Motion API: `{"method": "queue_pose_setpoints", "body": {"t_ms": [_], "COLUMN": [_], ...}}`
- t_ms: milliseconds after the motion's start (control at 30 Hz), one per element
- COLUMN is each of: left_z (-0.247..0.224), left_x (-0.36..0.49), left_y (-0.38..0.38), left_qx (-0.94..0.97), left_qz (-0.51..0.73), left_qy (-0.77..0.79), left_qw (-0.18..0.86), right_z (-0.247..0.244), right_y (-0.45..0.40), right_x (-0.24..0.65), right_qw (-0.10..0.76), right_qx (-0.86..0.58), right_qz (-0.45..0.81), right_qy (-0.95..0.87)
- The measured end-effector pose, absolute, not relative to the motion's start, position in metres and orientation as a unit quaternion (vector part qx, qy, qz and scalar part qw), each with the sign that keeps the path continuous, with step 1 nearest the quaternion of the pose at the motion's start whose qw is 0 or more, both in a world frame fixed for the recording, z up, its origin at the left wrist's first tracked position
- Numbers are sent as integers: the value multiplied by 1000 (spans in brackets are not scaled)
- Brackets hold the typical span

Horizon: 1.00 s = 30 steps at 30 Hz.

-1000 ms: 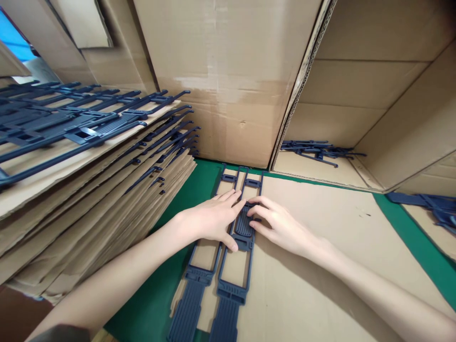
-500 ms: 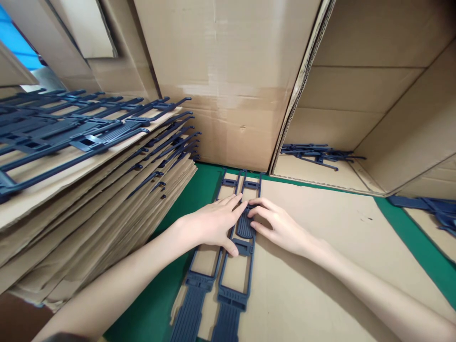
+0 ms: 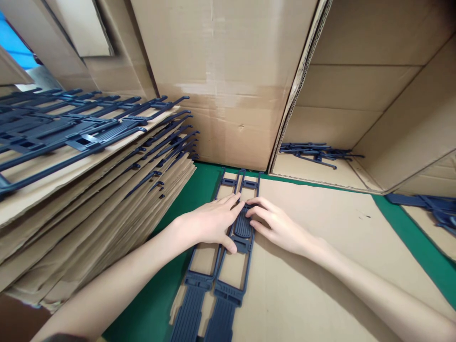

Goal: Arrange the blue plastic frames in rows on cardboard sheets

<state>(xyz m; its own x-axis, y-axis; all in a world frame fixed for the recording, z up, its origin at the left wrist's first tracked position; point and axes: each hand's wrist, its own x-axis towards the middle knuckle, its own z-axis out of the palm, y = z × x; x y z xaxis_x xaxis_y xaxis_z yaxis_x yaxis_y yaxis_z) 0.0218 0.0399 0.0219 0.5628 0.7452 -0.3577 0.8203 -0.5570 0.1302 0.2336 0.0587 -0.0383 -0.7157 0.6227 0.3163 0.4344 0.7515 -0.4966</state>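
Two long dark blue plastic frames with ribbed ends lie side by side on a cardboard sheet (image 3: 299,294). My left hand (image 3: 213,221) lies across both, palm down with fingers spread, covering the middle of the left frame (image 3: 198,280). Its thumb rests by the crossbar of the right frame (image 3: 230,292). From the other side, my right hand (image 3: 276,225) touches the right frame's outer edge beside its ribbed middle piece. Those fingers are bent and apart, not closed around it.
At left rises a tall stack of cardboard sheets (image 3: 142,190) layered with similar blue frames (image 3: 85,141). A large cardboard box (image 3: 228,85) stands behind. The open box (image 3: 356,85) at right holds several loose blue pieces (image 3: 317,153). Green table surface (image 3: 156,285) shows around the sheet.
The right frame's lower end has shifted slightly left, nearer the left frame. My right hand has moved a little left with it; my left hand stays nearly in place.
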Motion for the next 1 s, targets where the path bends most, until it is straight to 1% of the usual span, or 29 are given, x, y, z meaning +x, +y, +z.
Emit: {"method": "queue_pose_setpoints", "body": {"t_ms": [367, 533, 633, 733, 867, 1000], "left_z": [24, 29, 35, 40, 41, 40], "left_x": [25, 22, 15, 9, 10, 15], "left_y": [37, 39, 41, 42, 44, 45], "left_qx": [875, 879, 878, 867, 850, 846], "left_qz": [-135, -134, -133, -155, -190, -205], "left_qy": [447, 440, 445, 463, 479, 479], "left_qw": [125, 130, 111, 95, 109, 111], "right_z": [-39, -36, -32, -29, -26, -26], "right_y": [62, 61, 57, 49, 37, 33], "right_x": [236, 235, 233, 231, 226, 224], "right_qw": [231, 246, 252, 240, 213, 206], "right_qx": [-282, -274, -274, -275, -261, -247], "right_qz": [211, 177, 157, 157, 164, 158], "right_qy": [-907, -913, -915, -918, -927, -934]}}
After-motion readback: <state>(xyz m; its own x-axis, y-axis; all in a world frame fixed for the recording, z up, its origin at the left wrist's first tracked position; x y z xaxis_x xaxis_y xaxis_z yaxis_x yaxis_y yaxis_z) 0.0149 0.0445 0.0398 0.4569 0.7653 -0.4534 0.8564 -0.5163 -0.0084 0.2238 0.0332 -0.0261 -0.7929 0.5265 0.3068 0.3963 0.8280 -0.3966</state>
